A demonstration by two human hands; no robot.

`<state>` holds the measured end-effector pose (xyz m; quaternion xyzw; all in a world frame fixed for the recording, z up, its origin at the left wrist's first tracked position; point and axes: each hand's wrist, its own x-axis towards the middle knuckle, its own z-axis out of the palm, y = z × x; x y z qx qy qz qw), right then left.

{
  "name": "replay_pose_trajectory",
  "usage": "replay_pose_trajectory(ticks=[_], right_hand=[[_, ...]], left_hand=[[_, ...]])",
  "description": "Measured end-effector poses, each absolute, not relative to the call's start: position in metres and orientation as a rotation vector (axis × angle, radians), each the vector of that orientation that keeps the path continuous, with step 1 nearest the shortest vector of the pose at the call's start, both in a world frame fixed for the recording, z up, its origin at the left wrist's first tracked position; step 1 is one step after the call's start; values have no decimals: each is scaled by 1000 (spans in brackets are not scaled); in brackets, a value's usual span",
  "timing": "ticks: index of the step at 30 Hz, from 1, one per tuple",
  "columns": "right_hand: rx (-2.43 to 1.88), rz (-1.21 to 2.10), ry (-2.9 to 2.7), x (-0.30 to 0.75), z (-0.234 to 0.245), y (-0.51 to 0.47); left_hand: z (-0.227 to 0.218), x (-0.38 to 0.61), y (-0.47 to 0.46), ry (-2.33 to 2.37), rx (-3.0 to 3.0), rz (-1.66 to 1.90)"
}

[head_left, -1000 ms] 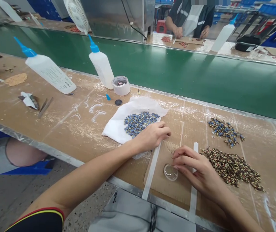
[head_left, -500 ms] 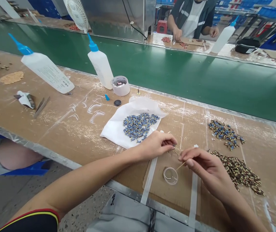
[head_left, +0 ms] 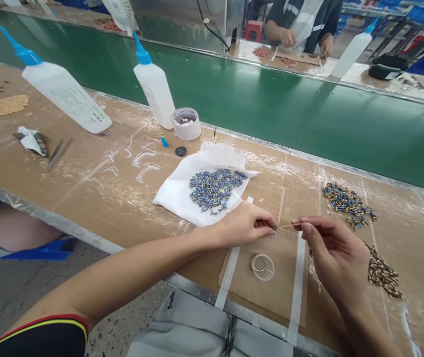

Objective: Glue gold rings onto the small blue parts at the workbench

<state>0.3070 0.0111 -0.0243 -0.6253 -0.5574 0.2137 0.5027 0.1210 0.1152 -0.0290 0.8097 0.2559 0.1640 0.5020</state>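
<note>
My left hand [head_left: 253, 224] is closed in a pinch on a tiny blue piece [head_left: 274, 228], mostly hidden by the fingertips. My right hand [head_left: 333, 245] pinches a thin wooden stick [head_left: 286, 226], whose tip meets the piece at my left fingertips. Below the hands stands a small clear cup [head_left: 262, 254] on the cardboard. Left of my left hand, a heap of small blue and yellow pieces [head_left: 215, 187] lies on a white sheet [head_left: 174, 197]. Beyond my right hand is another blue and yellow heap [head_left: 347, 203]; a dark and yellow heap [head_left: 383, 275] is partly hidden behind that hand.
Two white bottles with blue nozzles [head_left: 154, 94] [head_left: 68, 96] and a tape roll [head_left: 186, 130] stand farther back. Tweezers [head_left: 58, 154] lie at left. A green conveyor belt [head_left: 234, 94] runs behind the table, with a co-worker [head_left: 301, 29] across it.
My right hand has lifted the stick away from the clear cup and brought its tip up to the piece in my left fingers. The view has shifted slightly.
</note>
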Motion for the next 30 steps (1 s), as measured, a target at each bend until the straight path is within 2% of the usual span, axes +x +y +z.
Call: replay_pose_trajectory(ticks=[25, 30], right_hand=[[-1503, 340, -1628, 302, -22, 12], [-1507, 510, -1419, 307, -18, 10]], left_hand=[[-30, 121, 118, 545, 2046, 407], [-31, 120, 119, 546, 2040, 405]])
